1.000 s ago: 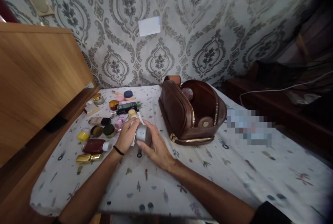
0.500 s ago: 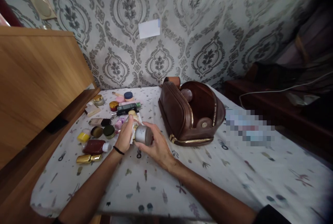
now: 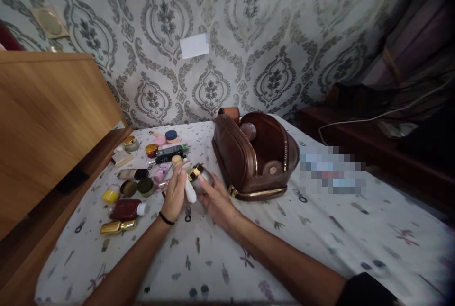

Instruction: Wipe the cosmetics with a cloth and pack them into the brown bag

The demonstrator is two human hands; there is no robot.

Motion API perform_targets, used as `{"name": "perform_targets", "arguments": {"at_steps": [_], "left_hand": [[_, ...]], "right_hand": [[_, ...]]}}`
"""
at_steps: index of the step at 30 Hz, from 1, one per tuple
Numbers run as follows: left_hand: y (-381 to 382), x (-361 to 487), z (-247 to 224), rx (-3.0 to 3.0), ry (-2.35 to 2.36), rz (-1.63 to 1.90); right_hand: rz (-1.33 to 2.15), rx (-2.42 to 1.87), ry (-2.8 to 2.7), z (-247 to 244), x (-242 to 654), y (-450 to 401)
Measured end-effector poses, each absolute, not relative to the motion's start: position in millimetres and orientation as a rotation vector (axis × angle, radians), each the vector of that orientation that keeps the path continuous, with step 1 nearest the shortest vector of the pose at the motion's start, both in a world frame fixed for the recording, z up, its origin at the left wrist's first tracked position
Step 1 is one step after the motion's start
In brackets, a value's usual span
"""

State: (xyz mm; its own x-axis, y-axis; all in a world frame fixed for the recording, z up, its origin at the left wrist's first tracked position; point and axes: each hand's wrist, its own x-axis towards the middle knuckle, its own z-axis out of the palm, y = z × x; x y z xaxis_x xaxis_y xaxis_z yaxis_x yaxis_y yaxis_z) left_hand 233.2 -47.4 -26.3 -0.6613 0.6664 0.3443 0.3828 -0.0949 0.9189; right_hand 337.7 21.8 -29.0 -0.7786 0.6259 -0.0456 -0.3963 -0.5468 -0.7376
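My right hand [image 3: 217, 202] is closed around a jar [image 3: 202, 184] with a shiny gold lid, its side partly covered by my fingers. Pressed near the lid is a white tissue [image 3: 191, 191], gripped by my left hand [image 3: 175, 196]. Both hands are held together above the cloth, left of an unzipped brown leather toiletry bag [image 3: 232, 154]. Inside the bag lies a clear round container [image 3: 248, 130]. Left of my hands are a purple-and-white tube [image 3: 162, 172] and a dark green-lidded jar [image 3: 145, 186].
Many cosmetics crowd the left side: a dark red bottle [image 3: 124, 209], a gold tube [image 3: 118, 227], a yellow-lidded jar [image 3: 111, 194] and a blue-lidded jar [image 3: 171, 136]. A wooden cabinet [image 3: 53, 130] borders the left; a patterned wall stands behind. A blurred-out item [image 3: 330, 168] lies right of the bag.
The jar has been turned in my right hand, so its gold lid now faces up toward the tissue. My left hand with the tissue has moved slightly lower. The whole view has shifted a little.
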Motion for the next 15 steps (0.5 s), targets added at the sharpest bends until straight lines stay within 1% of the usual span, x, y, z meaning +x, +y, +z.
{"name": "perform_targets", "arguments": {"at_steps": [6,12,15], "left_hand": [[-49.0,237.3,-31.3,1.213,1.859,1.834],[-47.6,234.0,-33.7,1.115,1.976,1.963],[-47.8,233.4,-29.4,1.094,2.025,1.996]], "right_hand": [[2.377,-0.371,-1.039,-29.0,338.4,23.6],[2.183,-0.559,-1.38,-33.5,345.1,18.3],[2.232,-0.487,-1.38,-31.2,345.9,15.1]]}}
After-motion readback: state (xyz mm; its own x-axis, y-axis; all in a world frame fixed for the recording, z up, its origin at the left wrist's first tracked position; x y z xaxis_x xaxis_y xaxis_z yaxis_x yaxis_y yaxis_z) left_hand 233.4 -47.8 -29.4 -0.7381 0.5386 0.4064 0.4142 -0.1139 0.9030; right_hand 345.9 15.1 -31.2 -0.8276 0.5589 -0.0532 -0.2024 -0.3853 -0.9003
